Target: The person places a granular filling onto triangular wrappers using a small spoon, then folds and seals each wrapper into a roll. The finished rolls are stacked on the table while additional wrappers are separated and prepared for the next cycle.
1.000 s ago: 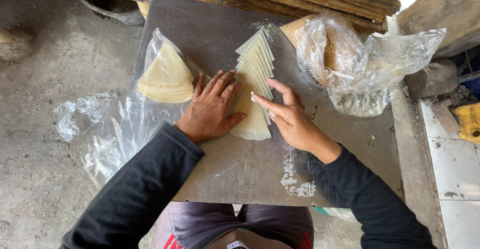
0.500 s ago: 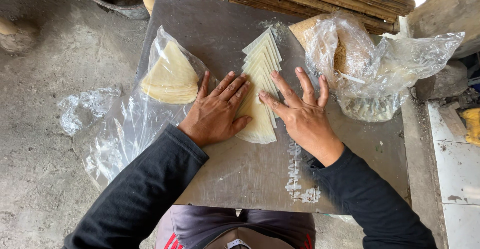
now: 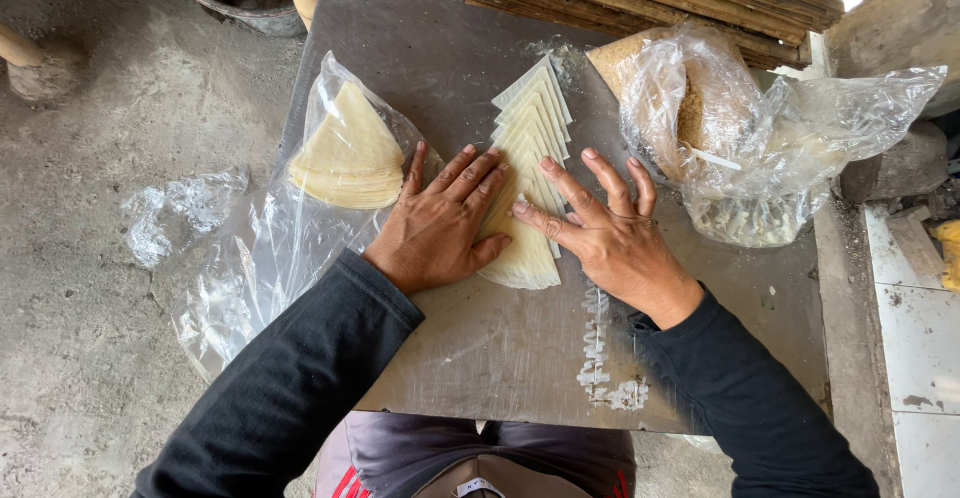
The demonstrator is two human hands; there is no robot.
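Metal table (image 3: 520, 358): wrapper row (image 3: 530, 173) pointing away.

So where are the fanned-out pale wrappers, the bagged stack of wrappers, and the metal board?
fanned wrappers (image 3: 535, 123), head view, on an upper sheet.
bagged stack (image 3: 350, 153), head view, middle of the pile.
metal board (image 3: 500, 348), head view, bare part near the person.

Soft, even daylight is falling from above; shadows are staying faint and short under both hands. Mild glare is showing on the metal tabletop (image 3: 470, 358) and the crumpled plastic bag (image 3: 800, 148). Focus is holding sharp centrally; edges are bending slightly from wide-angle distortion.
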